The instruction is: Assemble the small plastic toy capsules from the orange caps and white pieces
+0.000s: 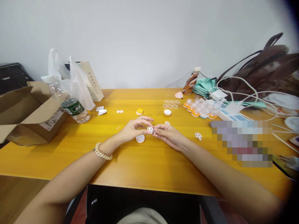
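Observation:
Over the middle of the yellow wooden table (144, 168), my left hand (133, 129) and my right hand (169, 136) meet at a small white perforated disc (150, 129). Fingertips of both hands pinch it just above the tabletop. A round white cap (140, 138) lies on the table directly under my left hand. A second white perforated piece (198, 135) lies to the right of my right hand. A pale coil band sits on my left wrist.
An open cardboard box (25, 109) and a lying water bottle (74, 110) are at the left. Farther back lie a yellow disc (139, 111), a white cap (167, 112) and a cluster of orange-and-clear parts (201, 110). Cables, a power strip (230, 114) and a brown bag (268, 71) crowd the right.

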